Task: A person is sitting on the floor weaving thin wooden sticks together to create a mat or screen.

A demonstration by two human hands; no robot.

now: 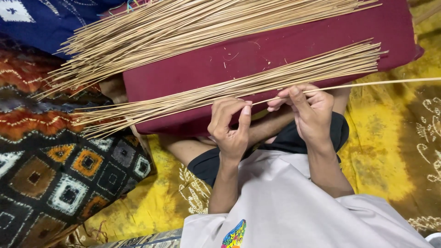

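A person sits cross-legged on a yellow patterned cloth (386, 151), seen from above, with a maroon cushion (275, 55) lying across the far side of the lap. The right hand (310, 112) is closed in a pinch, thumb and fingertips clamped on a single thin bamboo stick (381, 83) that runs out from the hand to the right edge of the view, almost level. The left hand (229, 124) is just beside it, fingers curled and its fingertips together at the near end of the same stick, where that stick meets a loose bundle of sticks (275, 78); whether the left hand actually grips the stick or only touches it cannot be told. This nearer bundle lies slantwise on the cushion, fanning out past its left edge. A second, larger sheaf of sticks (193, 27) lies farther off across the cushion's far edge, also fanned toward the left. To the left lies a dark batik cloth (59, 170) with square motifs in orange and white, and a blue fabric (41, 18) shows at the far left corner. The person wears a pale grey shirt (294, 206) and dark shorts (294, 140).
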